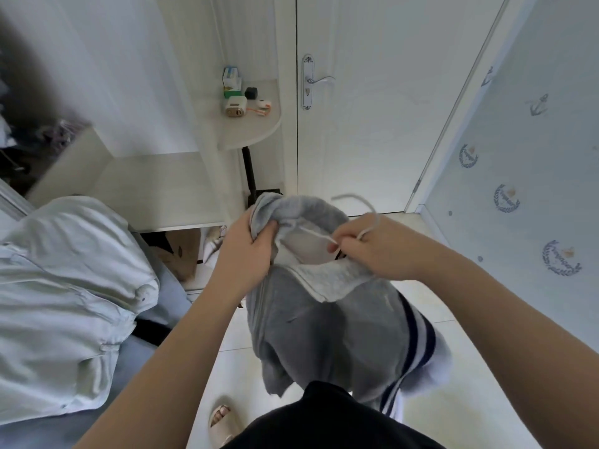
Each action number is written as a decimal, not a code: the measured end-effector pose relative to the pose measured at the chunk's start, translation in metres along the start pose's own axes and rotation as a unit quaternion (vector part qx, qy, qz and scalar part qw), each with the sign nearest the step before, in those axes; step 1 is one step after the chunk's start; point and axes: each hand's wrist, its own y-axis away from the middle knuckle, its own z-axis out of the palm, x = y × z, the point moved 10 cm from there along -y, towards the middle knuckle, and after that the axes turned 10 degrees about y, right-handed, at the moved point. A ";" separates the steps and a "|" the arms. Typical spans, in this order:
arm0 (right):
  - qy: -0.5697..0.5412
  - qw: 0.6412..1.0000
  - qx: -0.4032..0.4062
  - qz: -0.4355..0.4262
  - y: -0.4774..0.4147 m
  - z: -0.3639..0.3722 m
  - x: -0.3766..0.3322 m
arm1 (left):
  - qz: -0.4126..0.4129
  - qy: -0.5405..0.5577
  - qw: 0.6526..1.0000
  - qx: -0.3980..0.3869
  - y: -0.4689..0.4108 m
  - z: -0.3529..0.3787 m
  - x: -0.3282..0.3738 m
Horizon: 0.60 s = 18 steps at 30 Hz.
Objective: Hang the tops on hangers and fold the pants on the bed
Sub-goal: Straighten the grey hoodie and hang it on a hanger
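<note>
A: Hands status?

B: We see the left hand (246, 247) fisted round a bunched wad of waistband, fingers curled into the cloth. The right hand (372, 246) pinches the white drawstring (314, 234) between thumb and fingertips; the cord runs taut across the waist opening, and its free end loops up over the right knuckles.

A: And the garment?

B: Grey pants (324, 335), sweat-fabric. The waistband is open towards us, with a paler inside face and a lighter grey band folded out at the front. Navy and white stripes run down the right side. The legs hang bunched below the hands.

A: Where is it?

B: In the air in front of us, above the pale tiled floor (233, 361). It is just right of the bed (168, 306) and not on it.

A: Surroundings?

B: A pale green garment (64, 286) lies crumpled on the bed's blue sheet. Beyond the hands we see a rounded white shelf (256, 131) with small gadgets, and a white door (372, 140) with a lever handle (319, 81). There's anchor-print wallpaper (534, 157) to the right.
</note>
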 end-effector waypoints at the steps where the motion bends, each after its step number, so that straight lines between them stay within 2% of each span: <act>1: -0.010 1.000 0.009 -0.003 0.000 -0.003 -0.001 | -0.015 0.010 1.000 -0.014 0.004 0.004 -0.007; 5: -0.013 0.996 -0.081 -0.026 -0.005 0.021 -0.010 | -0.034 0.021 0.998 -0.053 0.016 0.017 -0.015; 9: -0.145 0.989 -0.038 -0.002 -0.006 0.010 0.000 | -0.098 -0.026 0.988 -0.116 0.024 0.010 -0.036; 12: -0.181 0.982 -0.046 -0.024 -0.005 0.006 -0.010 | -0.002 -0.064 0.998 -0.015 0.013 -0.033 -0.007; 13: -0.188 0.981 -0.047 -0.034 -0.005 0.003 -0.014 | 0.029 -0.104 0.994 -0.012 0.008 -0.039 0.004; 16: -0.189 0.979 -0.025 -0.068 -0.009 -0.011 -0.025 | 0.061 -0.265 0.951 -0.145 0.000 -0.018 0.008; 18: -0.194 0.978 -0.002 -0.079 -0.014 -0.019 -0.026 | 0.064 -0.255 0.945 -0.194 0.005 -0.003 0.004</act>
